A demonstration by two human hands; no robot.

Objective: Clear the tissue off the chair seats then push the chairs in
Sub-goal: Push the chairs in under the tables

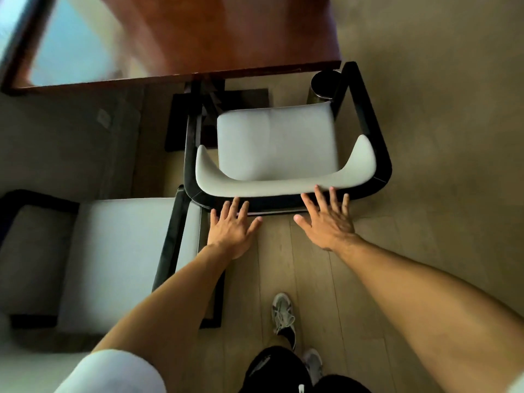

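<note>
The far half of the view is smeared by motion blur, so the top of the surface [226, 32] reads only as reddish-brown polished wood with a pale window glare on its left part; nothing on it can be made out. Its dark pedestal base [198, 120] is half hidden behind the near chair [276, 143]. A round dark cylinder [324, 86] stands by the surface's right corner, partly covered by the chair's frame; what it is cannot be told. The second chair [122, 251] is cut off at the left edge and crossed by the left forearm, so only part of its seat shows. No tissue can be seen on either seat.

The floor [425, 137] is pale wood plank with fine seams. Below, dark shorts and two grey laced shoes [283, 313] appear, and a white sleeve [113, 373] at the bottom left.

Both chairs have black, glossy, square-edged frames and light grey smooth cushions. The near chair's seat is squarish with a centre seam, and its backrest is a curved pad wrapping round the sides. It stands just short of the surface's edge, its seat fully exposed.

The left hand [231, 226] lies flat, fingers [225, 209] straight and spread, tips touching the black top rail of the near chair's back. The right hand [329, 219] is likewise flat and splayed, its fingertips on the grey backrest pad and rail. Neither hand curls round anything.
</note>
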